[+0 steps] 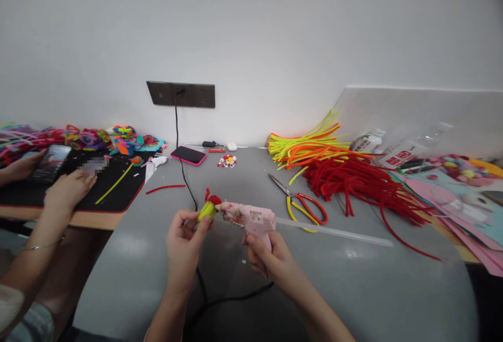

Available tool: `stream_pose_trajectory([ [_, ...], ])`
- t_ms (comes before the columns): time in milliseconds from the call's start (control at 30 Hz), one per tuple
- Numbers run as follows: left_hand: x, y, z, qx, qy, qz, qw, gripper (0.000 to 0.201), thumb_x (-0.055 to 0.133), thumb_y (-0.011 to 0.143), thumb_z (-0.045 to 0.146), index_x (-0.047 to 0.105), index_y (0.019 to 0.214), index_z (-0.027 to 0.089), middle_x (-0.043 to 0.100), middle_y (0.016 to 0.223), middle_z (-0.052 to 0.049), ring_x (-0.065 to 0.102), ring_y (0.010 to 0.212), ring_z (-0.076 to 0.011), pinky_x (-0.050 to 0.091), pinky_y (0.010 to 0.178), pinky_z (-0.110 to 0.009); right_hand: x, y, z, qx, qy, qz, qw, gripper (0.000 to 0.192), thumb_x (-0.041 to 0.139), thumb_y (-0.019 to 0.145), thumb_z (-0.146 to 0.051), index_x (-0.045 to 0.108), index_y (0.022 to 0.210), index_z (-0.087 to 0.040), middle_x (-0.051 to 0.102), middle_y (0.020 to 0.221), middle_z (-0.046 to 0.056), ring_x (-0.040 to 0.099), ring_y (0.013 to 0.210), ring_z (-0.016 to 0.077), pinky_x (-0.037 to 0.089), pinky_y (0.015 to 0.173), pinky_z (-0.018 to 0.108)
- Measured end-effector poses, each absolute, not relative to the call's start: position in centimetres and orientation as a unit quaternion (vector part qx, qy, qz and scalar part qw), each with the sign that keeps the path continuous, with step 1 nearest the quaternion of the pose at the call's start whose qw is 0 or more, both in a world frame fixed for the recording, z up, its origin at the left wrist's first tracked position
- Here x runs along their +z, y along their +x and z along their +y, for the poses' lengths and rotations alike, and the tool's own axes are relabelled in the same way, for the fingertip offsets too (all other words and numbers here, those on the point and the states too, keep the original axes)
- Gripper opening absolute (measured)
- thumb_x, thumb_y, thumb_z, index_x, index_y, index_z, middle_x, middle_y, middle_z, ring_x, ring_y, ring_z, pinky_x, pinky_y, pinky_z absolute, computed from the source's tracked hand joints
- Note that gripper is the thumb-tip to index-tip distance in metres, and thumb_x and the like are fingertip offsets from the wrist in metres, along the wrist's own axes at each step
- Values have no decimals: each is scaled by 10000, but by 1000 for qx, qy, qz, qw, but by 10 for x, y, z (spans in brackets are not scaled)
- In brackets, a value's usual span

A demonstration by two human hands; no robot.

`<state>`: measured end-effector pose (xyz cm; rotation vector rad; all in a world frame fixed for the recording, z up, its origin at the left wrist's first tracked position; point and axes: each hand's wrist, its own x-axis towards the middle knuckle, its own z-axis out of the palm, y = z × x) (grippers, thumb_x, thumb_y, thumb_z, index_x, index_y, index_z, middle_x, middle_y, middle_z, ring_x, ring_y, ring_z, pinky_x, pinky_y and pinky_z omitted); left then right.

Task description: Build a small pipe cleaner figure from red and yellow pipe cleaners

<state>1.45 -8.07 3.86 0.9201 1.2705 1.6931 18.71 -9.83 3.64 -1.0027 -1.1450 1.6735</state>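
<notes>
Has a grey table (129,263) ahead, set against a pale wall (275,43). On its far side, left of centre, a pink-edged phone (192,155), with beads (227,162) just to the right and a white case (231,146) beyond them. From the socket (203,96) on the wall, a cord (176,127) dropping across the phone, then passing behind the left hand and below both hands on the near side. Left of the cord, a short red stem (165,188). Farther left, on a black mat (126,195), a yellow stem (113,184) and a co-worker's hand (65,192); beside that, a dark phone (51,164) in the other hand.

To the right, scissors (280,185) spread a little, with yellow stems (294,148) on the far side and a heap of red stems (361,185) farther right. At far right, paper sheets (424,192).

Pinches a green-and-red piece (206,212) between thumb and fingers of the left hand (186,240), red part to the right. Grips the pink glue gun (253,217) in a closed right hand (271,258), nozzle pointing left at the red part; cannot tell whether touching. Behind the gun, a clear glue stick (346,233) reaching right, crossing the scissors' yellow handle in view.
</notes>
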Motion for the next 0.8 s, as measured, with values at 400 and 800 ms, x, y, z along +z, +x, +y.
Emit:
stream_pose_trajectory([
  [400,32,10,-79,700,316,474,430,383,834,632,380,558,795,169,660,725,14,688,655,-135,581,635,-239,40,190,-102,688,-379,-448,427,500,627,786,-624,574,937,-149,368,496,-91,289,397,56,248,374,196],
  [800,25,-17,-80,742,292,458,394,349,843,631,316,592,819,162,612,980,-10,681,789,-124,581,720,-233,40,166,-12,864,-188,-288,368,396,649,818,-485,472,648,-175,351,466,-101,214,349,23,221,371,160],
])
